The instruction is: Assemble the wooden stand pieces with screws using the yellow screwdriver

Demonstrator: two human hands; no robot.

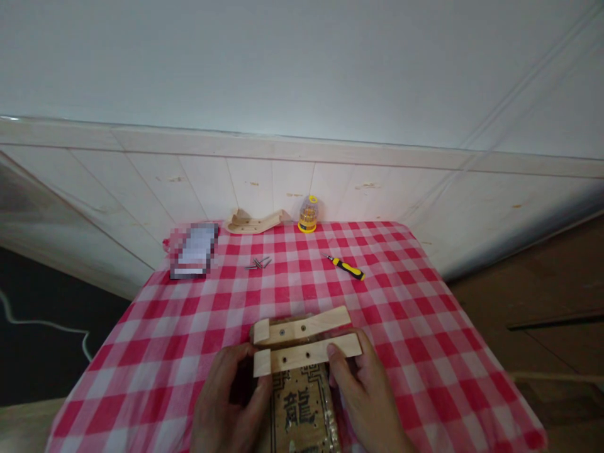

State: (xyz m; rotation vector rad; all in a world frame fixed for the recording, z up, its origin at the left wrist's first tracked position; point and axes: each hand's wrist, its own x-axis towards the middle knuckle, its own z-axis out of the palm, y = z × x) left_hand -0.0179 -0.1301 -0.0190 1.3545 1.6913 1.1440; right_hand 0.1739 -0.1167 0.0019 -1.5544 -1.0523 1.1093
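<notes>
Both my hands hold the nearer pale wooden piece [296,358], a strip with a raised block at its left end and two dark holes. My left hand [226,396] pinches that left end between thumb and fingers. At the right end, my right hand [363,390] grips it with the thumb on top. A second, similar wooden piece [321,321] lies just behind it, with two screws or holes showing. Beneath them is a brown block [298,409] with dark Chinese characters and a shiny right edge; how the nearer piece rests on it is partly hidden.
Several screws [258,263] lie loose mid-table, left of a yellow-black screwdriver [348,269]. Along the wall stand a curved wooden part [255,223] and a yellow-based clear bit case [308,217]. A blurred phone-like slab [193,250] sits back left on the checked tablecloth [155,352].
</notes>
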